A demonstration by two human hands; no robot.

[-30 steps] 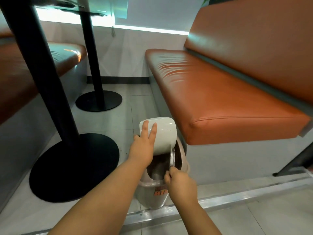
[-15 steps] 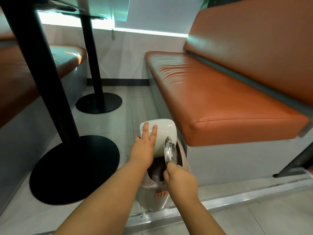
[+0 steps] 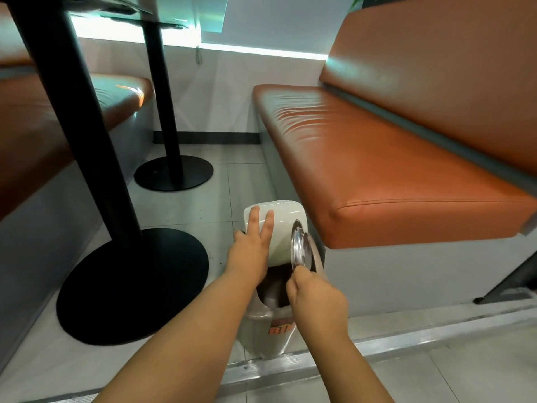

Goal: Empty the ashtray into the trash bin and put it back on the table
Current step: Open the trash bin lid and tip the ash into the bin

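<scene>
Lower centre of the frame: we see the left hand (image 3: 250, 253), fingers straight, pressed flat against the raised white lid (image 3: 283, 225) of the trash bin (image 3: 261, 330). The right hand (image 3: 316, 298) pinches the metal ashtray (image 3: 300, 248) by its rim. It is tipped on edge over the bin's dark opening, beside the orange bench (image 3: 377, 175).

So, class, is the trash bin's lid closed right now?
No, the left hand presses the white lid tilted up, and the right hand holds the ashtray on edge over the open trash bin.
</scene>
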